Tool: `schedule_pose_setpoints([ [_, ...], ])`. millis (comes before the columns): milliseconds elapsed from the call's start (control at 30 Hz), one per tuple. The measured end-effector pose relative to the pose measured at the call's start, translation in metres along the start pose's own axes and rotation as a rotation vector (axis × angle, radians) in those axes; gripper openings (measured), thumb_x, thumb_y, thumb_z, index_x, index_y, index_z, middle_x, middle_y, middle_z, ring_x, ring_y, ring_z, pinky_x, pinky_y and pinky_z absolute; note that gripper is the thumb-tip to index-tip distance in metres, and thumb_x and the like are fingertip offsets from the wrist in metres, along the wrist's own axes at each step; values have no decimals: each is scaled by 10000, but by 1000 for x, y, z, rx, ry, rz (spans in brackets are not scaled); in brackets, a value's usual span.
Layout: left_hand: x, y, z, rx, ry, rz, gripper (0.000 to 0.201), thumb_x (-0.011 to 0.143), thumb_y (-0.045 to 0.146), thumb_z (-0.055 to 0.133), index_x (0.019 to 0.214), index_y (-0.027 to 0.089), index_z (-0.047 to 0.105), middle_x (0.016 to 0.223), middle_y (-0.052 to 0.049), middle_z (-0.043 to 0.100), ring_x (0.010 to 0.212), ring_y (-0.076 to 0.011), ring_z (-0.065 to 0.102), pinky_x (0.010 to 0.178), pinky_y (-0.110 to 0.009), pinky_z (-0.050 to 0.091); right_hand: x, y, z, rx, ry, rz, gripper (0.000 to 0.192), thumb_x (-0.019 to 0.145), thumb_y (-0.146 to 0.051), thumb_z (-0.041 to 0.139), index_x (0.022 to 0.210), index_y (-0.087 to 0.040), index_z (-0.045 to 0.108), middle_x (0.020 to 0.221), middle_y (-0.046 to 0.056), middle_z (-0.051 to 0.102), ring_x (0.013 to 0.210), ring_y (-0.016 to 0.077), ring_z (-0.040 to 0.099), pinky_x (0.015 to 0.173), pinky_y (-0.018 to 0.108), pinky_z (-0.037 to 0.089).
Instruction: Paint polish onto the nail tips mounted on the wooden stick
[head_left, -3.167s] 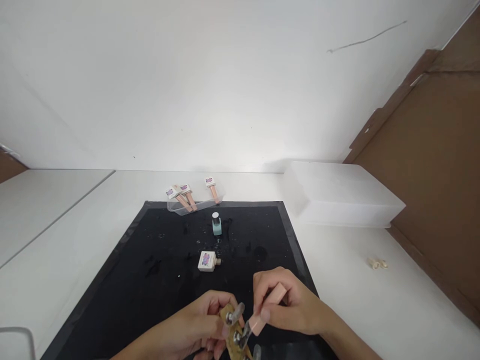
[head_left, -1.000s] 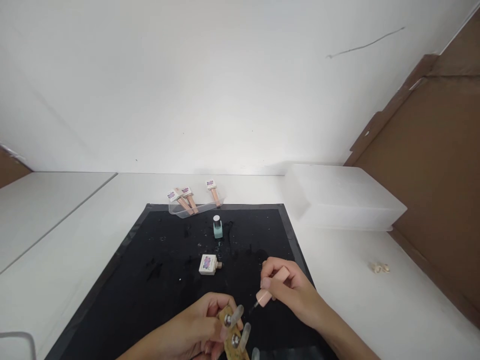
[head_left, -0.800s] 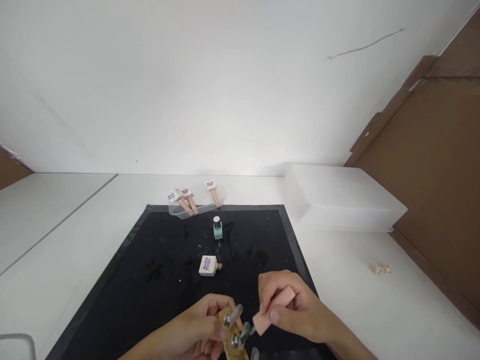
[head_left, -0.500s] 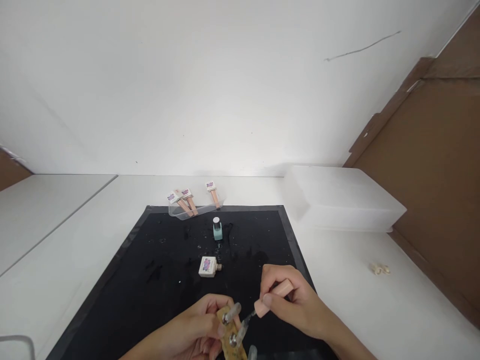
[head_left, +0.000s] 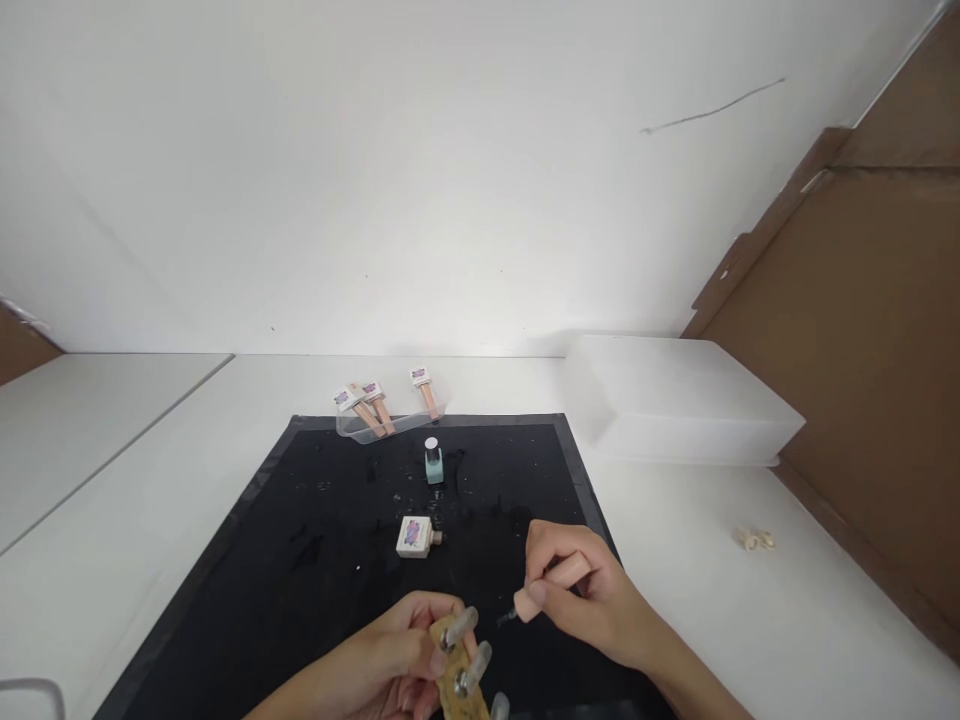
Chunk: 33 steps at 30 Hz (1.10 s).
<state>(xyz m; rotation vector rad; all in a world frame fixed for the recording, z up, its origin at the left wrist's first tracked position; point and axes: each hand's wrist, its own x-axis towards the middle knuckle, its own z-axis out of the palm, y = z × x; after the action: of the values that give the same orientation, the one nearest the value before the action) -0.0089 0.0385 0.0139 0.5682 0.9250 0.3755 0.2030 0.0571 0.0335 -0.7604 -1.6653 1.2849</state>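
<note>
My left hand (head_left: 401, 655) grips a yellowish nail tip stand (head_left: 456, 685), its lower end cut off by the frame. Clear false nails (head_left: 472, 668) stick out from it on metal posts. Between the fingers of my right hand (head_left: 589, 600) is a pink nail polish brush cap (head_left: 551, 588); its dark brush points down-left, just apart from the nails. An uncapped polish bottle (head_left: 415, 537) with a flowered white label lies on the black mat (head_left: 322, 580), its neck facing right. Behind it stands a small teal bottle (head_left: 434, 465) with a silvery-white cap.
At the mat's back edge a clear tray (head_left: 405, 423) holds several pink-capped bottles (head_left: 375, 408). A translucent white box (head_left: 690, 400) stands at the back right, and a small cream-coloured item (head_left: 754, 539) lies on the white table at right. Brown cardboard (head_left: 862, 380) borders the right side.
My right hand has drawn the brush up and right, off the middle false nail it was touching. My left hand still holds the stand, nearly in place.
</note>
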Motion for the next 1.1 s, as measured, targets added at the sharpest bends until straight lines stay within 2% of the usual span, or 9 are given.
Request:
schedule_pose_setpoints([
  [67, -1, 1, 1, -4, -17, -6, 229, 488, 217, 615, 700, 169, 544, 448, 55, 553, 278, -20, 338, 230, -144, 127, -1, 1, -1, 49, -1, -24, 136, 789, -106, 573, 678, -181, 600, 608, -8, 562, 550, 117, 474, 525, 242, 357],
  [167, -1, 0, 1, 17, -24, -14, 225, 498, 233, 611, 705, 172, 548, 390, 55, 531, 266, -26, 311, 229, -150, 107, -3, 2, 1, 123, -76, -99, 48, 779, -172, 620, 744, -188, 649, 642, 2, 561, 597, 134, 500, 567, 265, 378],
  [267, 0, 0, 0, 12, 6, -19, 249, 490, 235, 611, 726, 174, 557, 396, 49, 546, 263, -31, 326, 230, -151, 106, -3, 2, 4, 98, -129, -115, 34, 765, -171, 644, 742, -185, 664, 627, 7, 578, 602, 138, 503, 589, 277, 381],
  [467, 0, 2, 2, -9, 9, -2, 217, 479, 219, 598, 687, 166, 572, 412, 65, 537, 253, -20, 316, 228, -151, 112, -2, 0, 2, 77, -30, -51, 122, 810, -136, 579, 705, -184, 620, 627, 2, 578, 578, 127, 480, 552, 255, 366],
  [633, -2, 3, 3, -11, -4, -10, 199, 477, 220, 593, 667, 169, 567, 392, 56, 536, 238, -16, 307, 230, -151, 97, -3, 1, 3, 94, -80, -95, 47, 787, -198, 628, 758, -186, 664, 657, 11, 581, 616, 139, 511, 584, 269, 378],
  [800, -2, 3, 6, -2, 12, -2, 189, 477, 214, 601, 656, 163, 571, 432, 43, 559, 261, -17, 324, 228, -152, 95, -2, 1, 4, 105, 4, 156, 159, 817, -173, 584, 659, -173, 599, 619, 6, 605, 557, 121, 511, 520, 235, 351],
  [867, -2, 3, 6, -8, 5, 1, 191, 479, 210, 604, 661, 162, 572, 450, 46, 567, 262, -16, 330, 228, -153, 92, -1, 2, 3, 139, 39, 194, 186, 821, -205, 583, 638, -173, 578, 602, -6, 579, 536, 112, 490, 501, 227, 335],
  [1033, -2, 2, 4, -17, -14, -6, 213, 484, 222, 617, 683, 162, 570, 428, 52, 555, 259, -17, 320, 225, -151, 102, -2, 3, 1, 164, -65, 49, 130, 799, -259, 622, 712, -165, 650, 628, -4, 550, 570, 120, 483, 529, 244, 347],
  [1100, -2, 2, 3, -17, -22, -3, 218, 495, 228, 621, 696, 157, 573, 414, 48, 546, 263, -21, 323, 228, -154, 97, -2, 2, 2, 137, -82, 64, 120, 797, -237, 621, 706, -163, 644, 624, 2, 573, 568, 122, 493, 531, 248, 356],
])
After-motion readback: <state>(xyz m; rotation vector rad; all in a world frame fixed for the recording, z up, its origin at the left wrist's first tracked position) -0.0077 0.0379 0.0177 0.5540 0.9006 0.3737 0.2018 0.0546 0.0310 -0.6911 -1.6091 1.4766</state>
